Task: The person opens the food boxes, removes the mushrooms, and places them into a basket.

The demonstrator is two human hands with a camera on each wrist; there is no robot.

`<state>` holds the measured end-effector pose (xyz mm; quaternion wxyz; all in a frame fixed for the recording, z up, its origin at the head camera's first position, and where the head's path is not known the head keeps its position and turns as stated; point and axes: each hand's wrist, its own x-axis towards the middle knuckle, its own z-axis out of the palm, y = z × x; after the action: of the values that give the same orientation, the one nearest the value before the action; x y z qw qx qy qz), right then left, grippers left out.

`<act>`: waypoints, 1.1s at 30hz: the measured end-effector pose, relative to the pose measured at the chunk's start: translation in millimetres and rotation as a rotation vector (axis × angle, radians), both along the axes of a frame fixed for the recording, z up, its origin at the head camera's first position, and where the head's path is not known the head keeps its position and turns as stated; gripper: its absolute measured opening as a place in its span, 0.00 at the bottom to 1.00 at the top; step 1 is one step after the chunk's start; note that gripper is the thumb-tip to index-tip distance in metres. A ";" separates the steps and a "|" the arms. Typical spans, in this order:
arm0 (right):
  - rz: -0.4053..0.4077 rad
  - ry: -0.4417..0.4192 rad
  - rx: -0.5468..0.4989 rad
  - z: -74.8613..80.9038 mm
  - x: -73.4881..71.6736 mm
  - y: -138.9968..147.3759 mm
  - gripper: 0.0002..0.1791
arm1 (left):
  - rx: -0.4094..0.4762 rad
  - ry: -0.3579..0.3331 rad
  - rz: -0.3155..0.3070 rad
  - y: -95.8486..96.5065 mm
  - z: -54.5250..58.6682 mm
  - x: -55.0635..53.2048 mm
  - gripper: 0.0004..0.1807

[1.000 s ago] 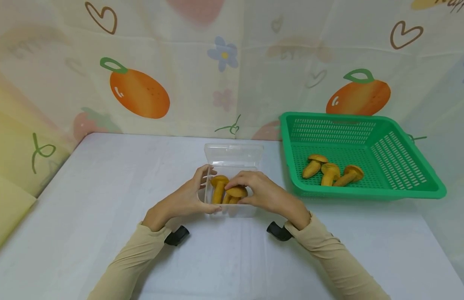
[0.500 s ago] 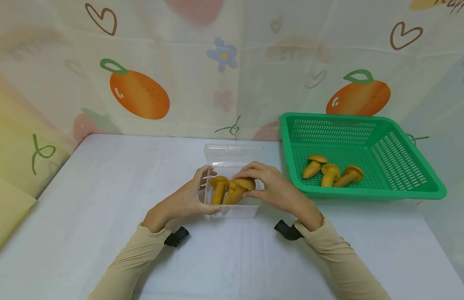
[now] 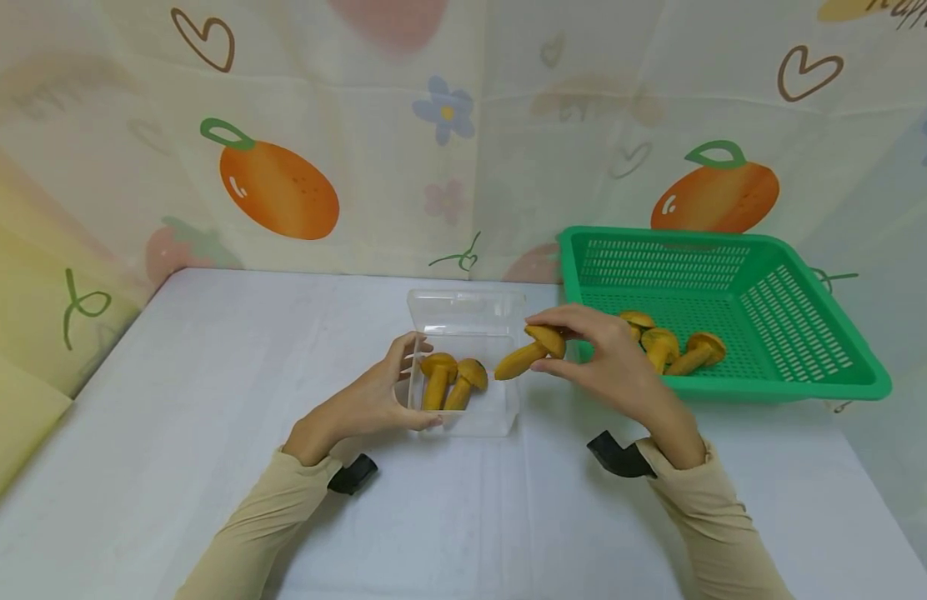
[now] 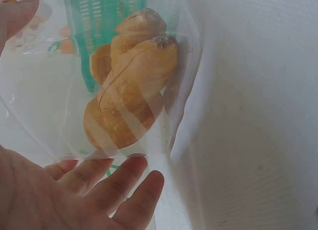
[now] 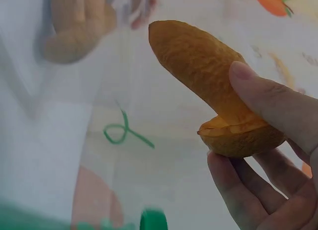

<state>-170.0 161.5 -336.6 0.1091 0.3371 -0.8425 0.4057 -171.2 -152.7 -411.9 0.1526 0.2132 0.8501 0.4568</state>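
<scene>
My right hand (image 3: 621, 367) pinches a yellow-brown mushroom (image 3: 522, 357) by its cap, between thumb and fingers, in the air just right of the clear plastic box (image 3: 501, 423). In the right wrist view the thumb lies against the stem (image 5: 191, 56), with fingers under the cap. My left hand (image 3: 369, 400) grips the box at its left side, thumb at the front wall and fingers along the side. Inside the box two mushrooms lie side by side, a left one (image 3: 437, 387) and a right one (image 3: 467, 385), caps toward the back. The box's hinged lid (image 3: 469, 312) stands raised behind.
A green perforated basket (image 3: 741, 387) stands at the right with three mushrooms in it; my right hand partly covers the leftmost mushroom (image 3: 638, 318). White cloth covers the table (image 3: 231, 350). A printed fabric backdrop (image 3: 388, 192) rises behind its far edge.
My right hand has lifted one mushroom out of the box and carried it rightward, toward the basket. The right mushroom in the box now shows fully. My left hand has kept its place.
</scene>
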 end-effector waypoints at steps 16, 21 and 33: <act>-0.215 0.046 -0.143 5.3 5.7 47.6 0.31 | -0.006 -0.012 0.000 -0.3 1.6 1.2 0.58; -0.294 -0.005 -0.135 2.4 1.9 60.0 0.30 | -0.015 -0.006 -0.004 1.5 0.4 0.2 0.59; -0.366 -0.102 -0.067 -4.5 -6.2 84.6 0.27 | -0.025 -0.001 0.003 -0.3 0.9 0.2 0.59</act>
<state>-176.2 246.1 -341.1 0.1495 0.1537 -0.8803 0.4233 -170.9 -153.1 -411.0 0.1550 0.2095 0.8559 0.4467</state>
